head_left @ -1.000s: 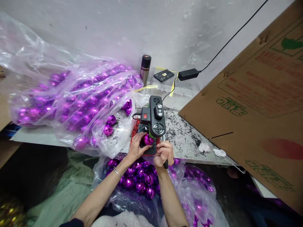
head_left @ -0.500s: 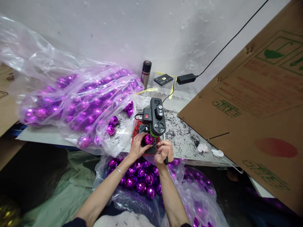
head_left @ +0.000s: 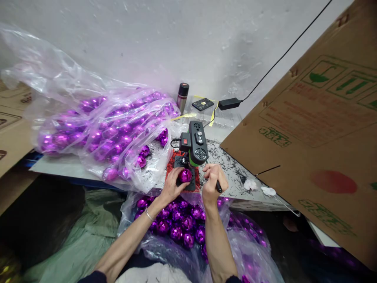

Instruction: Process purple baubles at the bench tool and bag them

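Note:
A purple faceted ball [head_left: 185, 175] is held between the thumb and fingers of my left hand [head_left: 173, 184]. It sits on the dark base plate [head_left: 189, 187] of a small black bench press machine [head_left: 198, 142], just in front of its head. The fingers of my right hand [head_left: 214, 181] are wrapped round the machine's lever handle [head_left: 218, 186], whose black end sticks out below the fist. Beneath the base lies a red mat [head_left: 171, 167]. Whatever tool tip the head carries is hidden from above.
Clear bags of purple balls lie on the table at left [head_left: 97, 133] and in front of me below its edge [head_left: 176, 224]. Thin black shavings [head_left: 228, 167] litter the table [head_left: 210, 147]. A large carton [head_left: 300, 129] blocks the right. A bottle [head_left: 182, 97] and power adapter [head_left: 229, 103] stand behind.
My right hand has swung the lever outward, to the right and away from the ball. The ball, still in my left hand, shows more fully in front of the machine's head.

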The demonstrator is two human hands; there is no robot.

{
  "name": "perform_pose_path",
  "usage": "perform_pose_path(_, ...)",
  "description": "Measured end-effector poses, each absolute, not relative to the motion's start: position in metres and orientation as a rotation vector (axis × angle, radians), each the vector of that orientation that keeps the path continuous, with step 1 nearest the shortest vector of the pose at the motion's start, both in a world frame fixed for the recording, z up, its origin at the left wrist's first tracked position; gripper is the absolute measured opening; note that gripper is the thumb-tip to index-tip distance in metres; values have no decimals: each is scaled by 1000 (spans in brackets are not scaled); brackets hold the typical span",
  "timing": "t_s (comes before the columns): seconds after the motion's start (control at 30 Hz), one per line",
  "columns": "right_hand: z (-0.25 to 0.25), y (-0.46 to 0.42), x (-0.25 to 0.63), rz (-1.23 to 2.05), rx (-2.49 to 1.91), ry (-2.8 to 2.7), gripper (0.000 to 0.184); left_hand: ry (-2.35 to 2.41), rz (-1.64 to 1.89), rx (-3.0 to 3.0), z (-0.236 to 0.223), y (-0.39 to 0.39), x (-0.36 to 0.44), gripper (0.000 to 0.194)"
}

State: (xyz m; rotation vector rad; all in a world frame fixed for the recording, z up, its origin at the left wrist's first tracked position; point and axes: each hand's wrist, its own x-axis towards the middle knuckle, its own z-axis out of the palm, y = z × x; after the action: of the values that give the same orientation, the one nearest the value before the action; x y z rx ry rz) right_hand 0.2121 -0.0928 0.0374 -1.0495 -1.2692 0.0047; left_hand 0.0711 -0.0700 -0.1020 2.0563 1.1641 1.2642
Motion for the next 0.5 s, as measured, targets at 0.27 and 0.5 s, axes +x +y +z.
perform_pose_path(0.27,12,-100,209,12,-1006,-1277,45,898,939,2442,-96,-146,24,54)
perform_pose_path(0.5,11,-98,208,-8,-996,-1261,47,1699,1165,2190,-46,-34,-27,33)
